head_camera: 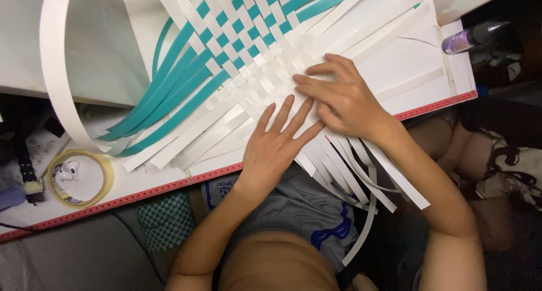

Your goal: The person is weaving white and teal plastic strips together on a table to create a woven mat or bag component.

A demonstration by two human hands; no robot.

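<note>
We see a woven mat [248, 54] of white and teal strips, crossing in a checkerboard pattern where the two colours meet and plain white on white nearer our hands. The bench [423, 71] under it is white, edged with a red ruled band [135, 198]. A tape roll [79, 178] is pale yellow. A bottle [474, 37] is purple with a silvery end. A cloth [164, 217] shows a green-and-white check. Our shorts [305, 212] are grey with blue marks.

Your hands are on a flat woven mat of plastic strips [254, 71] lying on the white board: white strips crossed with teal ones at the far left, all white near you. Loose white strip ends fan out over the near edge.
</note>
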